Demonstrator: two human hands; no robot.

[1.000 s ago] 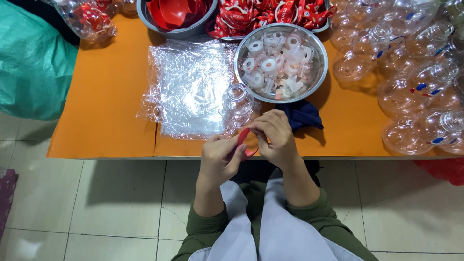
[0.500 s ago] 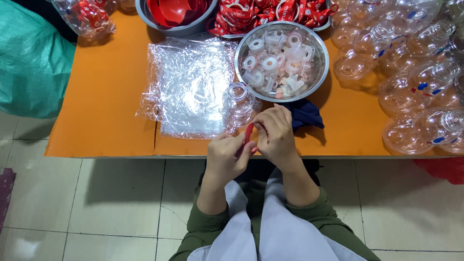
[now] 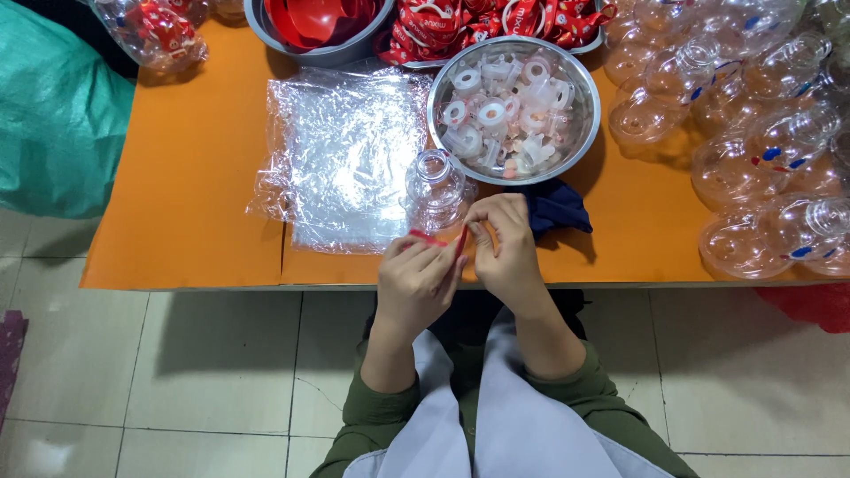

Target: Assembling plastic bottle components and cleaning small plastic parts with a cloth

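Red plastic strap (image 3: pixel 440 239), thin and bent, is being pinched at the near table edge, left hand (image 3: pixel 416 281) and right hand (image 3: pixel 505 252) both clamping their fingertips on it. Gripping close to its ends is probably steadying it best. Orange tabletop (image 3: pixel 186 186) is carrying a crinkled clear plastic sheet (image 3: pixel 345 150), a steel bowl of white rings (image 3: pixel 513 97) and clear plastic bottles (image 3: pixel 753 150), over pale floor tiles (image 3: pixel 177 372).

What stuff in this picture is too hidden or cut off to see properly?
Head view, the only one:
- The small red piece: both hands, left hand and right hand, cover most of it, so its shape is unclear.
- The dark blue cloth: partly under the right hand.
- The grey bowl of red parts: cut off by the top edge.
- The clear bottles: they run past the right edge.
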